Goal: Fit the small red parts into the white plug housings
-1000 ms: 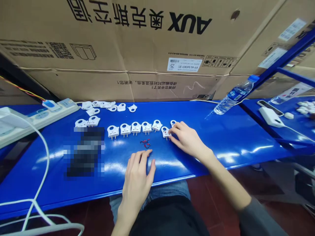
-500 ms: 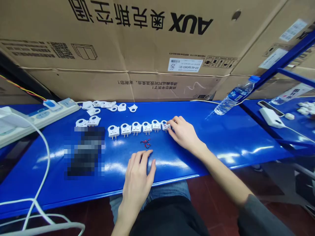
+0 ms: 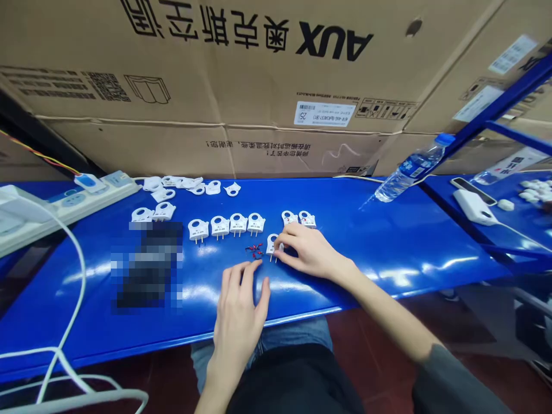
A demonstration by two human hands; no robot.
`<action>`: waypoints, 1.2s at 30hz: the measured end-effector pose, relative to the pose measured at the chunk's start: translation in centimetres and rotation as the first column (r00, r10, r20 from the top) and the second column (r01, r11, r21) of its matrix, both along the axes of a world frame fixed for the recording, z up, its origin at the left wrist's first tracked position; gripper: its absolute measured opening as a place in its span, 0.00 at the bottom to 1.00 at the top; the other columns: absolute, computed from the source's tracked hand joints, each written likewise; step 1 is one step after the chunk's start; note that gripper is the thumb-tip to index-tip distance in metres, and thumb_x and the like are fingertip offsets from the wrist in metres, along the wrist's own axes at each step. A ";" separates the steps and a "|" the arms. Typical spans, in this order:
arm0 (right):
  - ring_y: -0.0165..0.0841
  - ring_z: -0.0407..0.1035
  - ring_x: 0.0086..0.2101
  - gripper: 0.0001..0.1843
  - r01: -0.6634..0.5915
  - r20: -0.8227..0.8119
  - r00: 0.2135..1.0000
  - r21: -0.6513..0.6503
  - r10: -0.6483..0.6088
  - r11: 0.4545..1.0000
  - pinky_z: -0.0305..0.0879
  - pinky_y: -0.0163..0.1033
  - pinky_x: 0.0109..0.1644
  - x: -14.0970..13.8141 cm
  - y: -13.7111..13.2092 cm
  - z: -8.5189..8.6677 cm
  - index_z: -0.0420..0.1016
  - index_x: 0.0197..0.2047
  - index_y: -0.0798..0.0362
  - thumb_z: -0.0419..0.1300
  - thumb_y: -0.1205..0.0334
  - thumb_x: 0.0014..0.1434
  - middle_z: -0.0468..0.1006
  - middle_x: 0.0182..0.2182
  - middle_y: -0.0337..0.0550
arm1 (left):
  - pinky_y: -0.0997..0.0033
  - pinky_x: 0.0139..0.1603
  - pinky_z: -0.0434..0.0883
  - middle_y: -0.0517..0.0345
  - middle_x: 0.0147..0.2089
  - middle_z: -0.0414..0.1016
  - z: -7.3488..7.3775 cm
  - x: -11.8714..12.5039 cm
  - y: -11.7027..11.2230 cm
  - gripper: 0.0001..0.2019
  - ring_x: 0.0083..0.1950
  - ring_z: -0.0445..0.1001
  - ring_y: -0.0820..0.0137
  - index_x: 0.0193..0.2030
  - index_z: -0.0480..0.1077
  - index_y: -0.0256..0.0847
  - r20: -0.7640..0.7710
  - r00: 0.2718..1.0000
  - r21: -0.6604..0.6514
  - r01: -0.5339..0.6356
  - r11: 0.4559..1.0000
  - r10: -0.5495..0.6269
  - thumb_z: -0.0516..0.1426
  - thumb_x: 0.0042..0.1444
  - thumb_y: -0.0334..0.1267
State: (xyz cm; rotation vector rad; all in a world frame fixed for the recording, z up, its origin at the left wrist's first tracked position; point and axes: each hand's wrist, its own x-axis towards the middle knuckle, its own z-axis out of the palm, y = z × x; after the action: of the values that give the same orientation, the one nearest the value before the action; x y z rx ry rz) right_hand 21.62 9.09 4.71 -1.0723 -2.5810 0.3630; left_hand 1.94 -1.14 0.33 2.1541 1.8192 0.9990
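A row of white two-pin plug pieces [image 3: 227, 225] lies across the blue bench [image 3: 388, 241]. My right hand [image 3: 306, 253] pinches one white plug piece [image 3: 272, 244] pulled out of the row, close to a small cluster of red and black parts [image 3: 255, 250]. Two more plug pieces [image 3: 298, 218] sit just beyond that hand. My left hand [image 3: 239, 307] lies flat on the bench near the front edge, fingers stretched out, holding nothing, its fingertips just short of the red parts.
More white plug pieces [image 3: 190, 185] are scattered at the back left beside a white power strip [image 3: 64, 204] with cables. A water bottle [image 3: 409, 167] lies at the back right. Large cardboard boxes [image 3: 259, 86] wall the rear. A blurred dark patch [image 3: 146, 264] is left.
My right hand has come back from the right end of the row and drawn one plug piece toward me, next to the red parts. My left hand has barely moved.
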 end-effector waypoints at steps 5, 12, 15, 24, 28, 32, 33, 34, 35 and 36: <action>0.36 0.70 0.42 0.10 -0.096 -0.042 0.995 -0.054 0.094 0.994 0.67 0.39 0.44 -0.4 -0.5 0.1 0.79 0.45 0.51 0.58 0.56 0.73 0.77 0.38 0.43 | 0.51 0.56 0.74 0.48 0.52 0.75 0.2 0.2 0.0 0.13 0.56 0.73 0.55 0.59 0.67 0.44 0.014 0.999 0.004 -0.044 0.999 0.044 0.54 0.70 0.38; 0.36 0.71 0.44 0.14 -0.108 -0.039 0.993 -0.022 0.107 0.994 0.69 0.40 0.47 -1.2 0.2 -0.9 0.80 0.57 0.49 0.55 0.60 0.75 0.78 0.46 0.47 | 0.52 0.53 0.75 0.49 0.49 0.77 0.1 0.2 0.0 0.10 0.53 0.74 0.55 0.53 0.71 0.44 -0.005 0.999 -0.010 -0.033 0.999 0.033 0.55 0.70 0.41; 0.36 0.72 0.45 0.13 -0.091 -0.035 0.995 -0.045 0.089 0.995 0.69 0.40 0.48 -1.4 0.6 -0.9 0.82 0.55 0.49 0.57 0.61 0.74 0.78 0.45 0.47 | 0.52 0.52 0.75 0.50 0.48 0.77 0.2 0.2 0.0 0.09 0.52 0.75 0.56 0.51 0.72 0.45 -0.018 1.000 -0.011 -0.022 1.000 0.022 0.55 0.70 0.43; 0.36 0.73 0.46 0.11 -0.051 -0.030 0.998 -0.135 0.048 0.989 0.70 0.40 0.48 -2.7 0.5 -0.2 0.83 0.52 0.50 0.60 0.61 0.73 0.79 0.45 0.45 | 0.53 0.51 0.74 0.51 0.47 0.77 0.2 0.2 0.0 0.09 0.50 0.74 0.56 0.50 0.71 0.46 -0.021 1.000 0.000 -0.010 1.000 0.010 0.56 0.70 0.45; 0.35 0.72 0.46 0.11 -0.049 -0.034 0.998 -0.140 0.045 0.989 0.69 0.39 0.48 -3.0 0.5 -0.2 0.83 0.51 0.51 0.60 0.60 0.73 0.78 0.44 0.45 | 0.51 0.52 0.74 0.51 0.47 0.76 0.2 0.1 0.0 0.09 0.51 0.74 0.56 0.50 0.70 0.45 -0.024 1.000 0.000 -0.002 1.000 0.002 0.55 0.70 0.46; 0.35 0.70 0.43 0.10 -0.026 -0.019 1.000 -0.121 0.024 0.992 0.66 0.38 0.44 -3.3 0.5 -0.6 0.82 0.48 0.52 0.60 0.59 0.73 0.78 0.42 0.44 | 0.52 0.52 0.74 0.51 0.47 0.76 0.2 0.1 0.0 0.09 0.51 0.74 0.56 0.50 0.70 0.45 -0.023 1.000 0.001 -0.001 1.000 0.001 0.55 0.70 0.45; 0.35 0.70 0.43 0.10 -0.019 -0.018 1.000 -0.119 0.017 0.993 0.65 0.38 0.43 -3.3 0.4 -0.7 0.82 0.47 0.52 0.59 0.59 0.73 0.77 0.41 0.44 | 0.52 0.52 0.74 0.51 0.47 0.76 0.2 0.1 0.0 0.09 0.51 0.74 0.56 0.50 0.70 0.45 -0.022 1.000 -0.001 -0.002 1.000 0.002 0.55 0.70 0.45; 0.35 0.70 0.43 0.10 -0.013 -0.020 1.000 -0.118 0.011 0.993 0.65 0.38 0.43 -3.4 0.4 -0.8 0.82 0.46 0.52 0.59 0.59 0.73 0.77 0.41 0.43 | 0.52 0.52 0.74 0.51 0.47 0.77 0.2 0.1 0.0 0.08 0.51 0.74 0.56 0.50 0.71 0.45 -0.021 1.000 -0.002 -0.003 1.000 0.003 0.55 0.70 0.44; 0.35 0.70 0.43 0.10 -0.007 -0.025 1.000 -0.119 0.004 0.993 0.65 0.38 0.43 -3.4 0.3 -0.8 0.81 0.45 0.52 0.59 0.60 0.73 0.77 0.41 0.43 | 0.52 0.52 0.74 0.51 0.47 0.77 0.2 0.1 0.0 0.08 0.51 0.74 0.56 0.50 0.71 0.45 -0.021 1.000 -0.002 -0.005 1.000 0.005 0.55 0.70 0.44; 0.35 0.70 0.43 0.10 -0.004 -0.032 0.999 -0.121 0.000 0.993 0.65 0.38 0.44 -3.4 0.3 -0.8 0.81 0.45 0.52 0.59 0.60 0.73 0.77 0.41 0.43 | 0.53 0.52 0.75 0.51 0.47 0.77 0.2 0.1 0.0 0.09 0.51 0.74 0.56 0.50 0.71 0.45 -0.022 1.000 0.000 -0.006 1.000 0.006 0.55 0.70 0.44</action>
State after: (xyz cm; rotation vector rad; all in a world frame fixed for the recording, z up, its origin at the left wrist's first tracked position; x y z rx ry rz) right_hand 18.20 9.38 3.90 -1.0951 -2.5600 0.5386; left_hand 2.08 -1.16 0.54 2.1692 1.8367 0.9809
